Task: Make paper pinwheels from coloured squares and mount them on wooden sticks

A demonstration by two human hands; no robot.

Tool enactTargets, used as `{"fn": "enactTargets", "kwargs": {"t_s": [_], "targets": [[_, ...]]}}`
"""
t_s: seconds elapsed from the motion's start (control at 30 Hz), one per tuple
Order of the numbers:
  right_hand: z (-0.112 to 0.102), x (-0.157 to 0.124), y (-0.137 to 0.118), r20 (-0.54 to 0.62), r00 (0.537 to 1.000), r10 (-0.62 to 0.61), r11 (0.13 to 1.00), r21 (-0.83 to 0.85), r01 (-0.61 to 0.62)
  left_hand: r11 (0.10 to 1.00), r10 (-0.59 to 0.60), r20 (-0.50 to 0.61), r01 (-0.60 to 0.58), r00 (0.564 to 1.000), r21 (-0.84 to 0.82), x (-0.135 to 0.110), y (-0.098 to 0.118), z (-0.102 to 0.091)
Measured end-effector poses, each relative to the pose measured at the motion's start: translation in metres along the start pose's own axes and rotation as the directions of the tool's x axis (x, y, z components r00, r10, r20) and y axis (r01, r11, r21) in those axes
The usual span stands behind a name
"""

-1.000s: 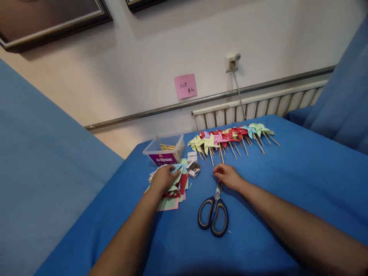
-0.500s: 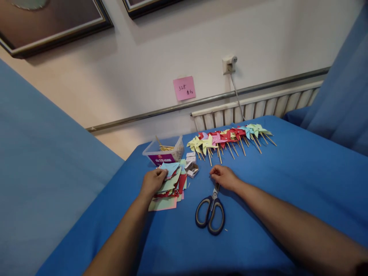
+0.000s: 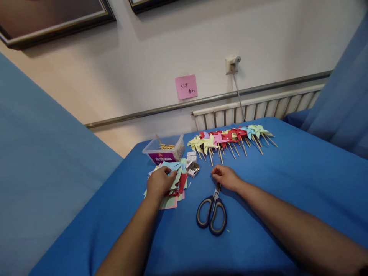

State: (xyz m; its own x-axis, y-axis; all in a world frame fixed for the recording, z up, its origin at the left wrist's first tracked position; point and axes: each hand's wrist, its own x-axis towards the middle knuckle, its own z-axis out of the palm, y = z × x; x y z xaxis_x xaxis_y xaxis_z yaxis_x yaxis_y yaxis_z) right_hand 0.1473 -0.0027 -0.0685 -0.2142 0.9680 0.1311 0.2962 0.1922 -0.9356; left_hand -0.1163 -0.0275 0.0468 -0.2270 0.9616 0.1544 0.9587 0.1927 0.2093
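My left hand [image 3: 159, 183] lies on a stack of coloured paper squares [image 3: 174, 191] on the blue table, its fingers curled round the edge of a light blue sheet [image 3: 172, 166] on top. My right hand [image 3: 227, 177] rests on the cloth just above the blades of grey-handled scissors [image 3: 212, 212], its fingers curled together; I cannot make out anything in them. A row of finished paper pinwheels on wooden sticks [image 3: 230, 138] lies further back.
A clear plastic box of wooden sticks [image 3: 165, 150] stands behind the paper stack. Small white boxes and a box of pins [image 3: 193, 168] lie beside it. A radiator [image 3: 258, 109], wall socket and pink note [image 3: 186, 87] are on the wall. Blue cloth surfaces flank both sides.
My left hand has shifted slightly on the paper stack, fingering the top light blue sheet. My right hand stays above the scissors. The view has moved a little.
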Motion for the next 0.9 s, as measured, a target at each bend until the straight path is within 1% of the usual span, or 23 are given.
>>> {"fn": "enactTargets", "kwargs": {"t_s": [0.17,0.33,0.4,0.53,0.7,0.8,0.9], "targets": [[0.000,0.000,0.002,0.000,1.000,0.007,1.000,-0.008,-0.007,0.997,-0.018,-0.056,0.013,0.998,-0.073,-0.003,0.001,0.009],[0.000,0.000,0.003,0.000,1.000,0.014,1.000,-0.010,-0.014,0.998,0.041,-0.118,-0.036,0.992,0.051,-0.006,0.006,0.015],[0.000,0.000,0.003,0.001,1.000,0.018,1.000,-0.009,-0.018,0.998,0.037,-0.115,-0.032,0.993,0.046,-0.006,0.008,0.015],[0.000,-0.001,0.001,-0.006,1.000,0.027,1.000,-0.006,-0.027,0.998,-0.016,-0.104,0.009,0.994,-0.069,-0.003,0.005,0.015],[0.000,-0.002,0.000,-0.010,0.999,0.038,0.999,0.002,-0.038,0.982,-0.038,-0.147,0.010,0.988,-0.190,-0.002,-0.004,0.011],[-0.001,-0.003,0.000,-0.008,0.999,0.042,0.999,0.009,-0.042,0.971,-0.038,-0.125,0.007,0.991,-0.237,0.000,-0.009,0.008],[-0.001,-0.004,0.001,-0.008,0.999,0.041,0.999,0.019,-0.041,0.958,-0.057,-0.102,0.026,0.993,-0.284,0.001,-0.015,0.009]]}}
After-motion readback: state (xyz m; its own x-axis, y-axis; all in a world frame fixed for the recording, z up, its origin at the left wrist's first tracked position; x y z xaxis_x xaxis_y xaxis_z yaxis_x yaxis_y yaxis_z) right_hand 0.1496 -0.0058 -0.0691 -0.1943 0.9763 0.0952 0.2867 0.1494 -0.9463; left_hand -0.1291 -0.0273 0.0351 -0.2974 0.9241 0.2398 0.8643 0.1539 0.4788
